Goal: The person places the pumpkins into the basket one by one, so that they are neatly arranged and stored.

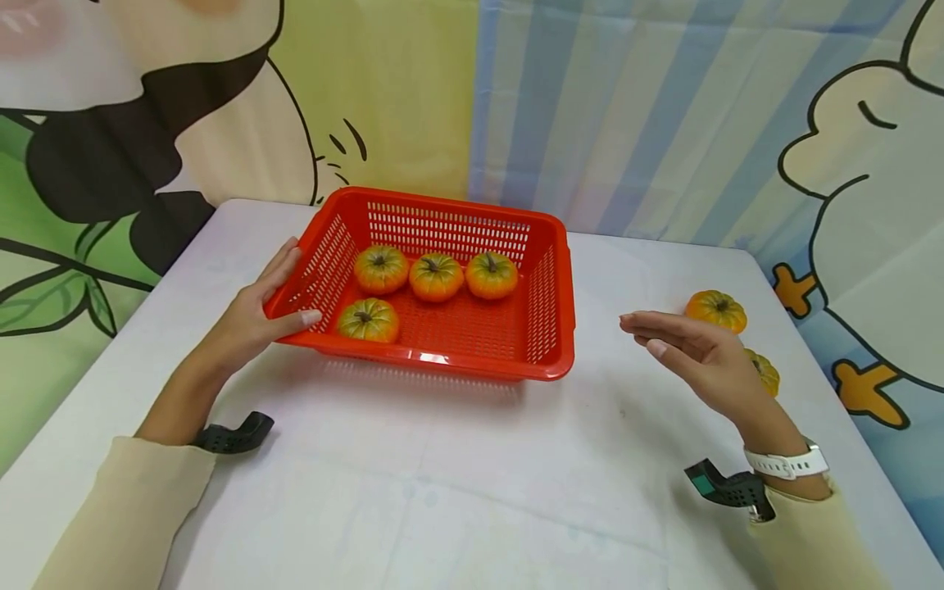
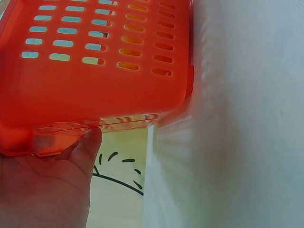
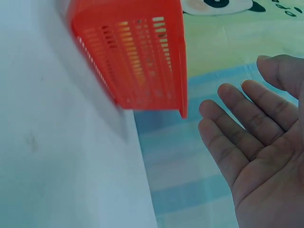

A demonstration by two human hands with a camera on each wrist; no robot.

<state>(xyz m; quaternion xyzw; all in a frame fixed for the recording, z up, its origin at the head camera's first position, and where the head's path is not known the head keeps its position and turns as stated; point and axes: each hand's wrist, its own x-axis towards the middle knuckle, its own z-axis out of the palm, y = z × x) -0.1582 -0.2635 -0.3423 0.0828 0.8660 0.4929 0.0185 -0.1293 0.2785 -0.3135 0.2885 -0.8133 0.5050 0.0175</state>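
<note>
A red plastic basket [image 1: 450, 352] with slotted walls stands on the white table, several small orange-and-green pumpkins [image 1: 437, 277] inside it. At its left end my left hand [image 1: 254, 315] grips the rim, thumb over the front left corner and fingers along the outer side. The left wrist view has the hand [image 2: 52, 185] at the basket's rim [image 2: 14, 147]. My right hand [image 1: 696, 352] hovers to the right of the basket with straight fingers and nothing in it. The right wrist view shows its bare palm [image 3: 270, 175], apart from the basket [image 3: 137, 61].
Beyond my right hand, a pumpkin [image 1: 717, 310] lies on the table, and a second pumpkin [image 1: 765, 373] is partly hidden by the hand. A printed cartoon curtain [image 1: 627, 123] hangs behind the white table [image 1: 442, 492].
</note>
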